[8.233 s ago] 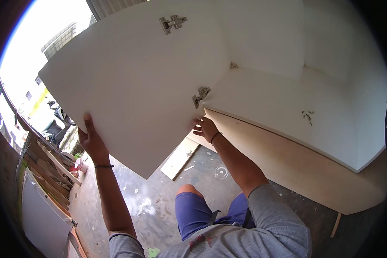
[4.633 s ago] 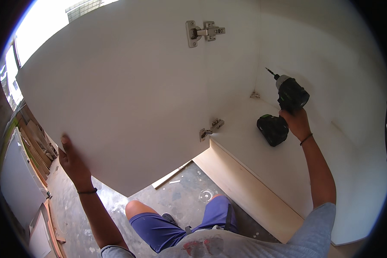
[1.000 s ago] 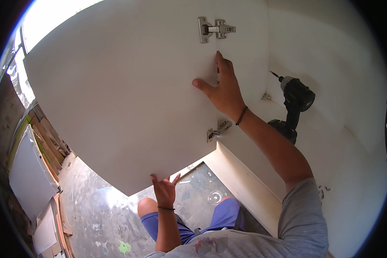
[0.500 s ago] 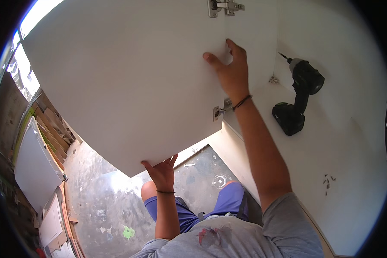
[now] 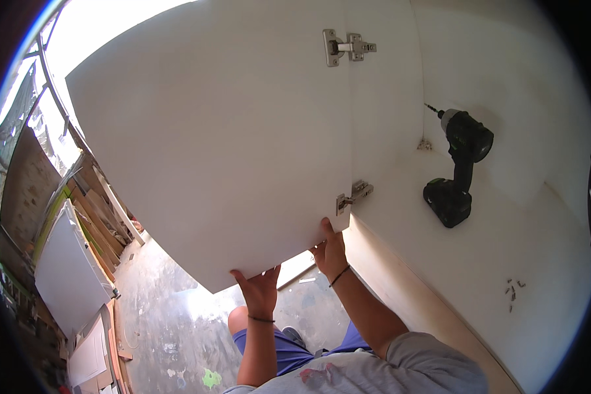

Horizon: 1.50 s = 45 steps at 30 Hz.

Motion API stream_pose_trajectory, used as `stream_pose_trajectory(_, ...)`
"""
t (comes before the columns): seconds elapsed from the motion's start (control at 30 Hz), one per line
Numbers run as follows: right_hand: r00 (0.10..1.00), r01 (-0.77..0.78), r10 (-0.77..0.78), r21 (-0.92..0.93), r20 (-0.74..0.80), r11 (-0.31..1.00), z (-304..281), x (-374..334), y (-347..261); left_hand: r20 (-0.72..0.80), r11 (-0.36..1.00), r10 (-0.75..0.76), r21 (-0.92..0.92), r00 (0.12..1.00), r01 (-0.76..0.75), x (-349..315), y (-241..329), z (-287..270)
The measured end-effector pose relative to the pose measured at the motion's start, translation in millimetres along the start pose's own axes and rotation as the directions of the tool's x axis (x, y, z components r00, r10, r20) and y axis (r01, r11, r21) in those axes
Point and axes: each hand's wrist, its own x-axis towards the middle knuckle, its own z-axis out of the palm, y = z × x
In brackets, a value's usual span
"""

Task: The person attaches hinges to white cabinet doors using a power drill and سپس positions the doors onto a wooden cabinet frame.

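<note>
A large white cabinet door (image 5: 217,144) stands swung out from a white cabinet. Two metal hinges join them, an upper hinge (image 5: 348,47) and a lower hinge (image 5: 353,197). My left hand (image 5: 259,295) grips the door's bottom edge near its outer corner, thumb on the inner face and fingers underneath. Close below the lower hinge, my right hand (image 5: 329,251) holds the same edge, its thumb pressed on the face. The fingers of both hands are partly hidden behind the door.
A black cordless drill (image 5: 463,151) with a bit lies inside the cabinet on the right. Several small screws (image 5: 512,292) are scattered nearer me on the cabinet panel (image 5: 453,276). Boards and white panels (image 5: 72,256) lean at the left above a stained concrete floor (image 5: 171,328).
My right hand has come down from the door's face between the hinges to its bottom edge. The left hand keeps its hold. The whole view has shifted slightly.
</note>
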Motion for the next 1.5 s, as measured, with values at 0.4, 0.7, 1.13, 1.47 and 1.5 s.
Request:
stream_pose_trajectory(0.4,0.992,0.118,-0.117,-0.019,0.047,0.993,-4,2,-1,0.305,-0.078,0.613,0.941,0.728,-0.329,17,153,61)
stream_pose_trajectory(0.7,0.993,0.105,-0.106,0.02,0.059,0.994,19,5,-13,0.226,-0.078,0.727,0.965,0.648,-0.249,31,165,85)
stream_pose_trajectory(1.13,0.996,0.067,-0.058,-0.129,0.072,0.989,0,2,-11,0.28,-0.172,0.728,0.958,0.626,-0.229,34,157,88)
stream_pose_trajectory(1.47,0.999,-0.049,0.05,-0.366,-0.005,0.929,1,-1,-26,0.223,-0.087,0.776,0.964,0.59,-0.249,36,151,89)
stream_pose_trajectory(1.5,0.999,-0.048,0.051,-0.367,0.0,0.929,1,-1,-27,0.234,-0.101,0.769,0.964,0.595,-0.247,37,152,87)
